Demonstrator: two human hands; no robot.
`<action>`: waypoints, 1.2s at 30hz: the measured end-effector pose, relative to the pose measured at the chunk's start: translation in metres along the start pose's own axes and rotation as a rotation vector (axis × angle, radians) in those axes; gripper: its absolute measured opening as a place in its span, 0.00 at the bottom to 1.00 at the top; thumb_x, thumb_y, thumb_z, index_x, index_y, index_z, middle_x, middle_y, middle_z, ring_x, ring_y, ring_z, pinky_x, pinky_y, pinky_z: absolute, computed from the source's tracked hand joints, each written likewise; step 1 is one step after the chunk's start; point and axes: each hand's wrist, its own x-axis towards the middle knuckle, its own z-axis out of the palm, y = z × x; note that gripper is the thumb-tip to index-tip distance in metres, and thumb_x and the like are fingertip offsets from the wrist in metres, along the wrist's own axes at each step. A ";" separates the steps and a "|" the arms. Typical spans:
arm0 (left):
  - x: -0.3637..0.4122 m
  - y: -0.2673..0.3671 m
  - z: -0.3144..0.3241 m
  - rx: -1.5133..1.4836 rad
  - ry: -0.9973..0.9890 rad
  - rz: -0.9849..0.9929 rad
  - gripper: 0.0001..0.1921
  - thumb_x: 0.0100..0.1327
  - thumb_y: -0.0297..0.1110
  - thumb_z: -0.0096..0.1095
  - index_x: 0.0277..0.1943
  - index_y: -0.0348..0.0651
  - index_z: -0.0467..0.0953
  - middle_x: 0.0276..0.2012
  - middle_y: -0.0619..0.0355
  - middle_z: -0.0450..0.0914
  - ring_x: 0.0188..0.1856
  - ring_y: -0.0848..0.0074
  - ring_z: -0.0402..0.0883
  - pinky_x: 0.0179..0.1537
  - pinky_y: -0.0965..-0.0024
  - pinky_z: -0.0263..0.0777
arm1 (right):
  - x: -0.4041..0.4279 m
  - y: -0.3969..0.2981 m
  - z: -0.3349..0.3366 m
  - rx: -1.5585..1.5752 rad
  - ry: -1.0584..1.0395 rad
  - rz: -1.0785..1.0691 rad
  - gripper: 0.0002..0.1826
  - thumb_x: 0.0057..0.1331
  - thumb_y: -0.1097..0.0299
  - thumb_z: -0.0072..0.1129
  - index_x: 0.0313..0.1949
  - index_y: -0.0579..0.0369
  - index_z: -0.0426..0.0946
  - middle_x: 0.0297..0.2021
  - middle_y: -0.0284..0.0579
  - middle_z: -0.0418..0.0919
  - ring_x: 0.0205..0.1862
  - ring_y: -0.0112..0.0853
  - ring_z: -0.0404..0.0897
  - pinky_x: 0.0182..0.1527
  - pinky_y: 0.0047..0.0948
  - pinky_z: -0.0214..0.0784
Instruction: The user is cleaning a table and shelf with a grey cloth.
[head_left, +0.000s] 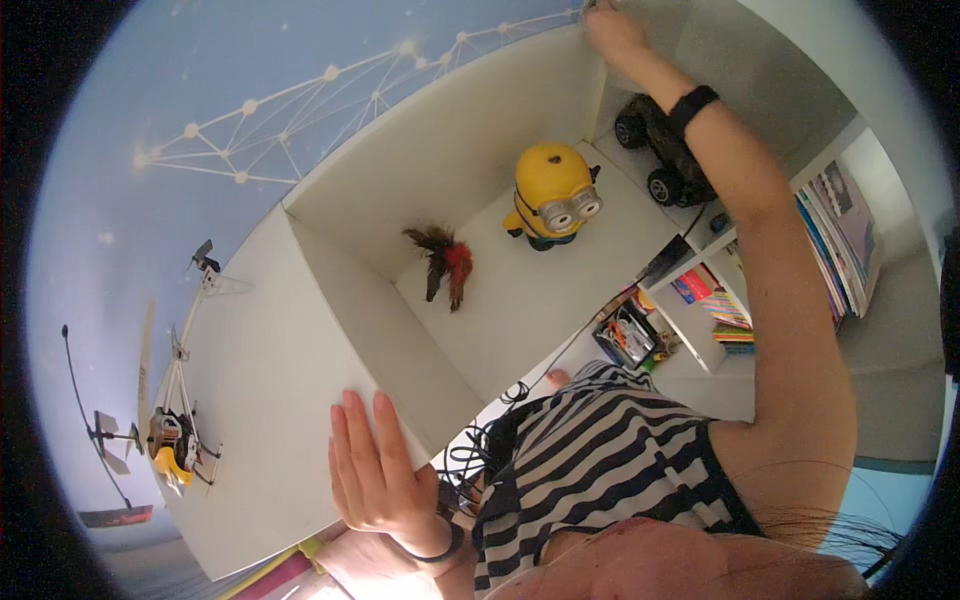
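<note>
My left hand (379, 469) lies palm down on the white panel (277, 375) at the near end of a shelf unit, fingers stretched out and holding nothing. A toy helicopter (174, 442) rests on the same panel, farther left. My right hand (616, 37) reaches up to the top corner of the unit; its fingers are partly cut off by the frame edge, so any grip cannot be seen. Inside the open compartment (480, 322) stand a yellow Minion figure (553, 187) with goggles and a tuft of red and dark feathers (454, 262).
A black toy truck (664, 157) sits beyond the Minion, partly behind my right forearm. Books and magazines (840, 232) fill a shelf at the right. Lower down are more books (720, 315), a bin of cables (628, 337) and tangled black cords (472, 450).
</note>
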 end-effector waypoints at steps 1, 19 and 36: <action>-0.001 -0.001 0.001 -0.008 0.005 -0.006 0.18 0.54 0.25 0.43 0.44 0.45 0.80 0.44 0.51 0.80 0.45 0.61 0.81 0.43 0.63 0.75 | 0.005 0.005 0.017 -0.304 0.136 -0.057 0.18 0.65 0.67 0.48 0.50 0.67 0.67 0.46 0.48 0.75 0.40 0.37 0.79 0.40 0.30 0.74; -0.003 -0.002 -0.002 0.004 0.022 -0.006 0.22 0.50 0.20 0.42 0.46 0.45 0.79 0.45 0.51 0.80 0.46 0.61 0.80 0.44 0.63 0.75 | -0.023 -0.039 -0.019 -0.012 -0.129 -0.359 0.28 0.56 0.59 0.56 0.55 0.59 0.69 0.43 0.57 0.76 0.42 0.46 0.77 0.46 0.39 0.70; -0.005 -0.003 -0.002 -0.019 0.023 -0.045 0.23 0.47 0.21 0.44 0.46 0.47 0.79 0.46 0.53 0.80 0.46 0.64 0.80 0.44 0.63 0.75 | -0.054 -0.106 -0.031 0.241 -0.134 -0.467 0.21 0.54 0.58 0.57 0.43 0.58 0.76 0.40 0.54 0.77 0.41 0.41 0.77 0.42 0.39 0.70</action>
